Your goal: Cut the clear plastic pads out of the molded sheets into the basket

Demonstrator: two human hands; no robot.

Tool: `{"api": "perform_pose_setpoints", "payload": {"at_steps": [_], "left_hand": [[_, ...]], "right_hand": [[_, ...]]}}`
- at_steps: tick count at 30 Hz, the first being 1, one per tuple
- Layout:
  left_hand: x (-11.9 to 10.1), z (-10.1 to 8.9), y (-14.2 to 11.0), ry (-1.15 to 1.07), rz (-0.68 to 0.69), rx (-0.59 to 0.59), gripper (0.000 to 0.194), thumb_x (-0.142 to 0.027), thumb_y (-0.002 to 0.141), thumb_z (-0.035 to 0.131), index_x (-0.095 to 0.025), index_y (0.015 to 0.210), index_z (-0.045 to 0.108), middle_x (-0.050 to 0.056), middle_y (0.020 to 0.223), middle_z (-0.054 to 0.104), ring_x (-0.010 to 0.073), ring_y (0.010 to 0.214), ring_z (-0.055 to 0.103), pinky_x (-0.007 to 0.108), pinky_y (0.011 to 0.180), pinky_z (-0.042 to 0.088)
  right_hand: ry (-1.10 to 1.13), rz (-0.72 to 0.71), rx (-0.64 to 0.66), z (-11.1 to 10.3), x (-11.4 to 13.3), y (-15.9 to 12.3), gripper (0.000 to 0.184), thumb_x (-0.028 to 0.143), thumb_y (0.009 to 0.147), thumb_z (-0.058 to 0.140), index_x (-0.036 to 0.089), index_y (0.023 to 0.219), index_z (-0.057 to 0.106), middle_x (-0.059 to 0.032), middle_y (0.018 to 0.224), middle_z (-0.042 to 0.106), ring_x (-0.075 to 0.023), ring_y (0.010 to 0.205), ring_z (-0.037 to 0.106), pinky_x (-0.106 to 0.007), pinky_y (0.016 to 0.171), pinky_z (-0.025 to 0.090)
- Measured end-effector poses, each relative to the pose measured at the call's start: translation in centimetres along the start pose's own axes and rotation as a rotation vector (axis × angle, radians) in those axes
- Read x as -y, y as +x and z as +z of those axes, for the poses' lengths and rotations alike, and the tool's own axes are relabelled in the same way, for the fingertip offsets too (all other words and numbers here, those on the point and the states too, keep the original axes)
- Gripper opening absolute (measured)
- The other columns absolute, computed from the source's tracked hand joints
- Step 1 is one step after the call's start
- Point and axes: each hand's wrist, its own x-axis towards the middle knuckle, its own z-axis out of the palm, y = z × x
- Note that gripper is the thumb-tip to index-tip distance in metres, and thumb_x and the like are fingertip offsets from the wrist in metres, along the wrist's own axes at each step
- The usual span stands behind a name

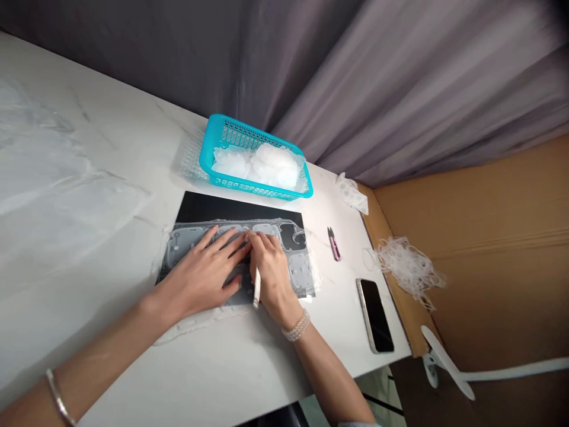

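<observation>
1. White marble table (80, 196) stands against grey curtains (400, 101).
2. Teal plastic basket (258, 188) holds crumpled clear plastic scraps (273, 166).
3. Left hand (202, 276) lies open, pressing on a clear plastic sheet (293, 267) on a black mat (235, 207), just below the basket.
4. Right hand (271, 273) grips a white stick (256, 289) upright against the sheet.
5. Sheet looks thin, moulded with rounded shapes.

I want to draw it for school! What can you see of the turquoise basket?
The turquoise basket is a shallow, rectangular plastic tray with a rounded rim and walls full of small holes, like a lattice. It looks clean and unbroken. A heap of cloudy white, see-through pieces fills its middle. It sits flat on the white marble-look table, near the far edge, just beyond the black sheet. No hand touches it.
</observation>
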Motion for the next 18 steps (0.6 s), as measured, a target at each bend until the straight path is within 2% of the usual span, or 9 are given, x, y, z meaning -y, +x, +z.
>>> {"api": "perform_pose_setpoints", "payload": {"at_steps": [3,7,8,9,11,13,15,17,18], "left_hand": [[-0.1,-0.2,0.0,0.009,-0.014,0.009,0.057,-0.03,0.091,0.047,-0.014,0.146,0.048,0.013,0.152,0.046,0.033,0.142,0.039,0.053,0.121,0.018],[-0.1,-0.3,-0.1,0.004,-0.03,0.043,0.059,-0.029,0.092,0.046,-0.015,0.149,0.043,0.01,0.156,0.042,0.032,0.143,0.038,0.054,0.121,0.019],[-0.1,-0.3,-0.1,-0.005,-0.038,0.048,0.06,-0.03,0.092,0.046,-0.015,0.15,0.043,0.01,0.156,0.041,0.0322,0.143,0.037,0.054,0.121,0.019],[-0.1,-0.4,-0.2,-0.021,-0.048,0.051,0.06,-0.03,0.091,0.047,-0.015,0.15,0.043,0.01,0.156,0.041,0.0326,0.144,0.037,0.055,0.121,0.018],[-0.3,-0.7,-0.1,-0.087,-0.065,0.047,0.059,-0.031,0.091,0.048,-0.016,0.148,0.045,0.01,0.155,0.042,0.0331,0.144,0.036,0.056,0.121,0.017],[-0.8,-1.4,0.3,-0.236,-0.103,0.013,0.054,-0.033,0.092,0.048,-0.016,0.143,0.052,0.011,0.151,0.048,0.0324,0.143,0.038,0.056,0.121,0.018],[-1.6,-2.4,1.0,-0.53,-0.226,-0.053,0.048,-0.039,0.095,0.044,-0.015,0.134,0.061,0.012,0.142,0.058,0.0306,0.138,0.046,0.053,0.118,0.029],[-2.5,-3.4,1.9,-1.001,-0.449,-0.085,0.053,-0.05,0.097,0.037,-0.014,0.122,0.068,0.014,0.125,0.069,0.0298,0.122,0.06,0.048,0.105,0.047],[-2.9,-3.7,2.3,-1.273,-0.56,-0.043,0.06,-0.056,0.096,0.033,-0.013,0.117,0.07,0.015,0.115,0.073,0.0301,0.11,0.067,0.047,0.094,0.054]], "right_hand": [[0.21,0.119,-0.195,-2.1,-2.3,-0.8,0.034,0.012,0.095,0.042,0.02,0.117,0.066,-0.01,0.107,0.072,-0.0232,0.099,0.065,-0.039,0.088,0.053],[0.519,0.498,-0.557,-7.2,-8.9,-3.5,0.019,0.025,0.089,0.058,0.018,0.102,0.07,-0.0136,0.106,0.073,-0.025,0.098,0.07,-0.039,0.085,0.054],[0.672,0.587,-0.544,-8.4,-10.5,-4.2,0.021,0.026,0.087,0.062,0.018,0.104,0.069,-0.0154,0.105,0.073,-0.0258,0.098,0.071,-0.038,0.084,0.054],[0.715,0.623,-0.524,-9.3,-11.7,-4.7,0.022,0.027,0.086,0.062,0.017,0.105,0.068,-0.0171,0.1,0.074,-0.0265,0.094,0.072,-0.039,0.082,0.055],[0.837,0.643,-0.495,-10.2,-12.5,-5.3,0.024,0.026,0.084,0.065,0.018,0.107,0.066,-0.0163,0.095,0.075,-0.0268,0.093,0.073,-0.04,0.084,0.056],[0.925,0.605,-0.515,-10.0,-10.8,-5.3,0.029,0.028,0.083,0.067,0.02,0.111,0.064,-0.0127,0.095,0.076,-0.0262,0.095,0.074,-0.042,0.089,0.057],[0.938,0.538,-0.492,-9.4,-7.3,-5.0,0.033,0.031,0.085,0.068,0.023,0.117,0.064,-0.0103,0.102,0.076,-0.0263,0.101,0.072,-0.046,0.093,0.056],[0.846,0.43,-0.309,-9.3,-3.3,-4.8,0.03,0.04,0.088,0.066,0.026,0.114,0.069,-0.0103,0.111,0.074,-0.0287,0.108,0.07,-0.048,0.095,0.055],[0.814,0.369,-0.171,-9.6,-1.6,-4.9,0.032,0.048,0.091,0.061,0.028,0.113,0.072,-0.01,0.113,0.074,-0.03,0.112,0.068,-0.049,0.097,0.054]]}}
